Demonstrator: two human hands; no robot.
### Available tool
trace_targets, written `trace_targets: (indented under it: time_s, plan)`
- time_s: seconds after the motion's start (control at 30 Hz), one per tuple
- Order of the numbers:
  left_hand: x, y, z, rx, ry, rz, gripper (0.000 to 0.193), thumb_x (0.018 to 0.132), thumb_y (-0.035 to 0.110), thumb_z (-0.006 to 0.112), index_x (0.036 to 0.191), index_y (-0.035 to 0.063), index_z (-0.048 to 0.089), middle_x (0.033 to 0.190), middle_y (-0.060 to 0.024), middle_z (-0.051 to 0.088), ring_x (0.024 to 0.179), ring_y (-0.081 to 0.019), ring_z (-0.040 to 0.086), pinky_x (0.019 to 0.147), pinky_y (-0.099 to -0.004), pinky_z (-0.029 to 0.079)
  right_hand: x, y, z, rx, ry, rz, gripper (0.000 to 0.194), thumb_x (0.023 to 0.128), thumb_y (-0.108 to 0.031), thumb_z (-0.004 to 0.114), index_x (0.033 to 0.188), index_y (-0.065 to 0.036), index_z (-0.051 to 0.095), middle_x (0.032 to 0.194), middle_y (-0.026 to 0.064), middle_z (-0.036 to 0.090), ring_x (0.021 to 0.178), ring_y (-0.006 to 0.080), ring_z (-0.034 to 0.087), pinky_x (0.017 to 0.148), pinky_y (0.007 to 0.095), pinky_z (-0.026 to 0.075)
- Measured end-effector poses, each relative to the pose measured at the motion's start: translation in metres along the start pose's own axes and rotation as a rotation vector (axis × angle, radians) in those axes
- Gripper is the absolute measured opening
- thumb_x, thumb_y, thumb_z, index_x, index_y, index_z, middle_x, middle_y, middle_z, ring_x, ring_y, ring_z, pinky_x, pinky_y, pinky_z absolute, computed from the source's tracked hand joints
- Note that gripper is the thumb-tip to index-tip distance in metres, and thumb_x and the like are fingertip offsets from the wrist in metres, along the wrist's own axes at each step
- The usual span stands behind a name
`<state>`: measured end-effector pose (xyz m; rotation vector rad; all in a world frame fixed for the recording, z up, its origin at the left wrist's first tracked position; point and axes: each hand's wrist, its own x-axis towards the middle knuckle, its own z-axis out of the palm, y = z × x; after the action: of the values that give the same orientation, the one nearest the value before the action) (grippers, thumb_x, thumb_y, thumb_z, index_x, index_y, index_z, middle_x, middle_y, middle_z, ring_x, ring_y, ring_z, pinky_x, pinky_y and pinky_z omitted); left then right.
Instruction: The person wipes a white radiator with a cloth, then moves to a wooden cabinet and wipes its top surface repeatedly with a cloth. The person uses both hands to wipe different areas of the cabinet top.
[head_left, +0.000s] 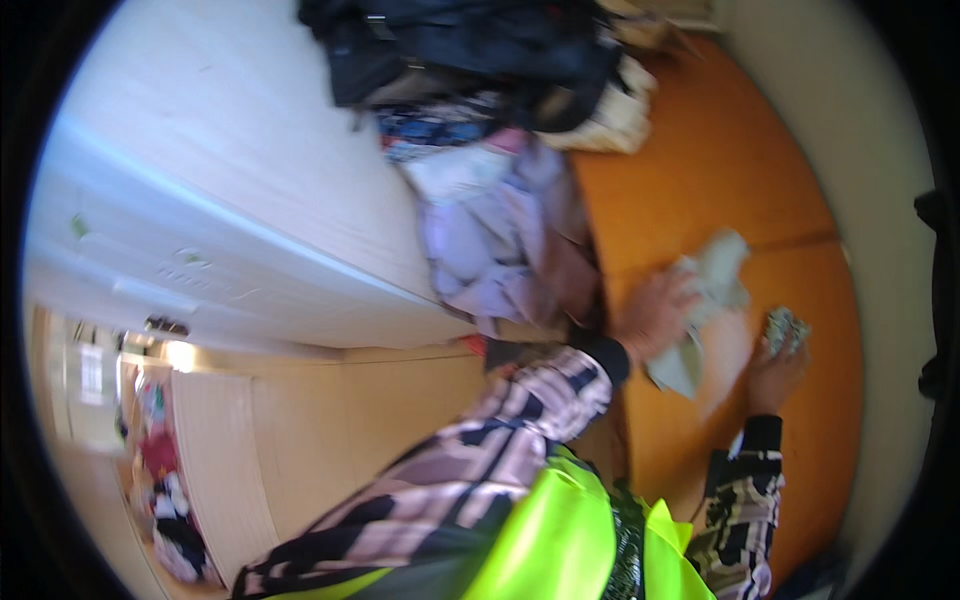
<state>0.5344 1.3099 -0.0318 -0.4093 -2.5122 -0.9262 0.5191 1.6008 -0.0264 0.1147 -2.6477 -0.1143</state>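
My left hand (654, 315) is over an orange-brown wood-look surface (720, 172), its fingers on a pale grey-green cloth (724, 274). The hand and cloth are blurred, and part of the cloth hangs below the fingers. To its right, my right hand (780, 375) is closed around a crumpled, speckled grey-green wad (786, 330), which may be cloth or paper. A pale patch of light or reflection lies between the two hands.
Left of the surface is a heap of lilac fabric (510, 247), with a black bag (480, 52) above it. Cream fabric (622, 112) shows beside the bag. A large white panel (247, 150) is at left. More clothes (176, 517) lie at lower left.
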Motion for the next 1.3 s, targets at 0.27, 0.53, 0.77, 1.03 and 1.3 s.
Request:
trace_targets:
  time_s: [0.27, 0.53, 0.77, 1.03, 1.3]
  plan:
    - [0.000, 0.017, -0.008, -0.079, -0.067, -0.070, 0.048, 0.074, 0.015, 0.074, 0.120, 0.0085, 0.060, 0.141, -0.0133, 0.043, 0.119, -0.0355, 0.045, 0.098, -0.0455, 0.042, 0.030, -0.058, 0.005, 0.021, -0.276, 0.024, 0.056, 0.099, -0.042, 0.052, 0.147, -0.014, 0.044, 0.154, 0.0240, 0.033, 0.141, 0.0437, 0.032, 0.113, 0.0611, 0.024]
    - [-0.014, 0.015, -0.008, -0.056, 0.052, -0.208, 0.036, 0.076, 0.004, 0.068, 0.112, 0.0066, 0.065, 0.136, -0.0121, 0.049, 0.111, -0.0365, 0.050, 0.092, -0.0445, 0.046, -0.034, -0.082, -0.031, 0.094, -0.341, -0.182, 0.055, 0.096, -0.029, 0.060, 0.145, -0.008, 0.045, 0.154, 0.0224, 0.033, 0.142, 0.0387, 0.032, 0.114, 0.0561, 0.024]
    - [-0.101, 0.087, -0.009, -0.008, 0.079, -0.141, 0.019, 0.082, 0.010, 0.061, 0.098, 0.0069, 0.070, 0.126, -0.0134, 0.056, 0.107, -0.0376, 0.052, 0.091, -0.0444, 0.046, -0.147, -0.030, -0.109, 0.144, -0.438, -0.135, 0.059, 0.094, -0.026, 0.062, 0.146, -0.007, 0.043, 0.153, 0.0233, 0.034, 0.142, 0.0414, 0.031, 0.114, 0.0544, 0.027]
    - [-0.177, 0.131, -0.032, -0.055, -0.139, -0.076, 0.016, 0.086, 0.014, 0.058, 0.092, 0.0073, 0.072, 0.116, -0.0106, 0.059, 0.104, -0.0348, 0.053, 0.088, -0.0417, 0.047, -0.235, 0.036, -0.167, 0.331, -0.276, -0.197, 0.061, 0.091, -0.021, 0.065, 0.145, -0.003, 0.042, 0.148, 0.0317, 0.036, 0.136, 0.0514, 0.034, 0.112, 0.0579, 0.031]
    - [-0.254, 0.136, -0.076, -0.082, -0.195, -0.001, 0.011, 0.079, 0.017, 0.061, 0.079, 0.0080, 0.068, 0.104, -0.0124, 0.059, 0.096, -0.0370, 0.055, 0.083, -0.0441, 0.048, -0.274, 0.023, -0.266, -0.005, 0.190, -0.446, 0.034, 0.102, -0.031, 0.048, 0.122, -0.006, 0.059, 0.125, 0.0153, 0.063, 0.114, 0.0340, 0.061, 0.097, 0.0483, 0.050]
